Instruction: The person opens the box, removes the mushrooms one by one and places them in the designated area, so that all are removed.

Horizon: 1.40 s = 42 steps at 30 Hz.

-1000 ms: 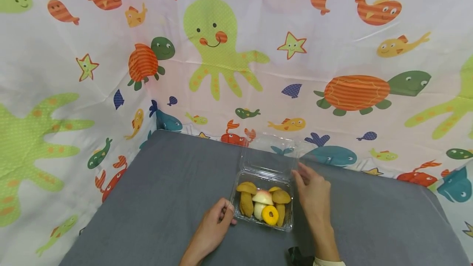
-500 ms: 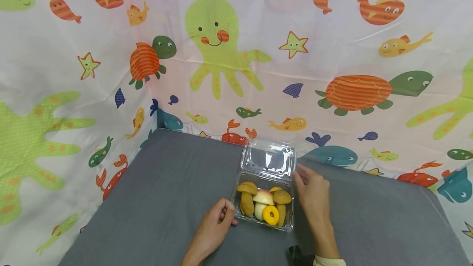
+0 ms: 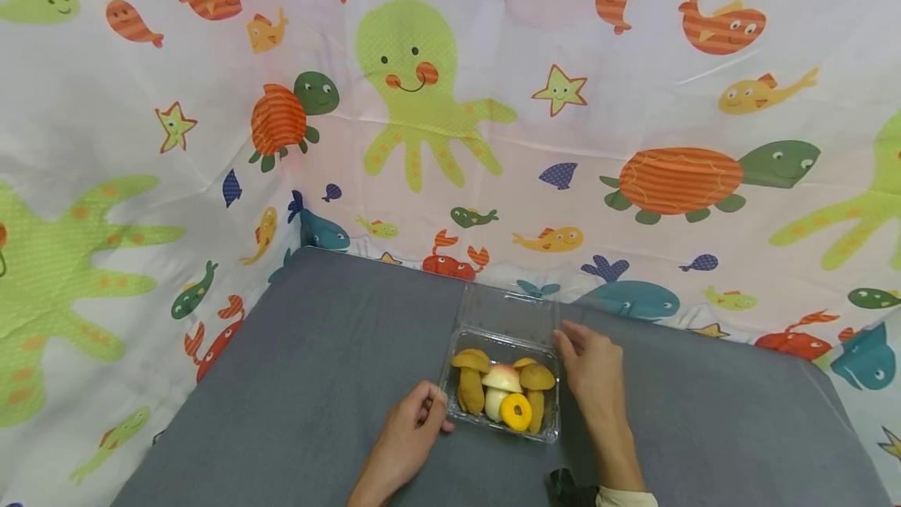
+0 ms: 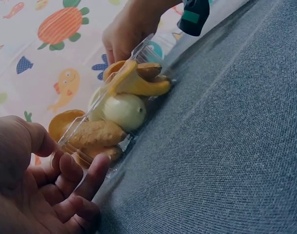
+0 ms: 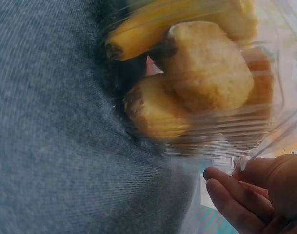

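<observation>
One clear plastic container [image 3: 493,426] sits on the grey bench [image 3: 317,382], about midway between its side edges. Its single hinged lid [image 3: 507,313] lies folded back toward the bench's back edge. Inside are one white mushroom [image 3: 502,378], one yellow mushroom [image 3: 526,418], and brown mushrooms [image 3: 470,386]; overlap hides how many are brown. The white and brown ones point their caps at the back edge, long axes running front to back. The left hand [image 3: 408,433] pinches the container's left rim near the front corner; the right hand [image 3: 594,370] pinches the lid's right edge.
</observation>
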Motion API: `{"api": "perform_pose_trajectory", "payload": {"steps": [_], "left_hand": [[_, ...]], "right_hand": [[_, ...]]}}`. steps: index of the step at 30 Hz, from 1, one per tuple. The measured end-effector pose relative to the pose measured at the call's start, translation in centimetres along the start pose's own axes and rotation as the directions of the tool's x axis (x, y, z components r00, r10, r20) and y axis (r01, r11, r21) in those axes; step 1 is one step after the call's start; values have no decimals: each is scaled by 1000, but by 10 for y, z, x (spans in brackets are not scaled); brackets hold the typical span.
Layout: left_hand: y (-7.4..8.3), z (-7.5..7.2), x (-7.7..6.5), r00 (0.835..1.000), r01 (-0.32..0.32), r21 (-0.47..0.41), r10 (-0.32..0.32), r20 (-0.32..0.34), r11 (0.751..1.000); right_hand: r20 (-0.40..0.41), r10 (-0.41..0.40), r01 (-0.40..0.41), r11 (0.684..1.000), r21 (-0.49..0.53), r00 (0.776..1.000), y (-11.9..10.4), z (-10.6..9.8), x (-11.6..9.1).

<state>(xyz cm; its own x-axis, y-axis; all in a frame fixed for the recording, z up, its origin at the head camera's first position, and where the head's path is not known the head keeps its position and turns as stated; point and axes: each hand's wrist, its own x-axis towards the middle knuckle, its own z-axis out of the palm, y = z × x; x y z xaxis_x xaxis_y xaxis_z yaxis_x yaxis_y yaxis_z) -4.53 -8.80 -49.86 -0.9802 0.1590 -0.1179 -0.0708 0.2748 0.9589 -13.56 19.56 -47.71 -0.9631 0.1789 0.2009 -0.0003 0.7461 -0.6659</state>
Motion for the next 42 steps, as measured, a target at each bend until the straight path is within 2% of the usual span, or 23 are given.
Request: {"api": "perform_pose_trajectory", "payload": {"steps": [7, 19, 27, 33, 42], "left_hand": [[-2, 0, -2, 1000, 12, -15, -12, 10, 1000], [-2, -1, 0, 1000, -8, 4, 8, -3, 1000], [-4, 1, 0, 1000, -10, -4, 10, -8, 1000], [-3, 2, 0, 1000, -12, 1, 12, -12, 1000], [-2, 2, -1, 1000, -8, 11, 9, -29, 1000]], "right_hand": [[-5, -32, 32, 999, -22, 999, 6, 4, -2], [-8, -40, 40, 999, -15, 999, 6, 1, -2], [-77, -90, 90, 996, 2, 993, 3, -14, -11], [-116, -144, 141, 989, -30, 983, 0, -26, -19], [-79, -241, 237, 970, -57, 967, -13, -43, -32]]}}
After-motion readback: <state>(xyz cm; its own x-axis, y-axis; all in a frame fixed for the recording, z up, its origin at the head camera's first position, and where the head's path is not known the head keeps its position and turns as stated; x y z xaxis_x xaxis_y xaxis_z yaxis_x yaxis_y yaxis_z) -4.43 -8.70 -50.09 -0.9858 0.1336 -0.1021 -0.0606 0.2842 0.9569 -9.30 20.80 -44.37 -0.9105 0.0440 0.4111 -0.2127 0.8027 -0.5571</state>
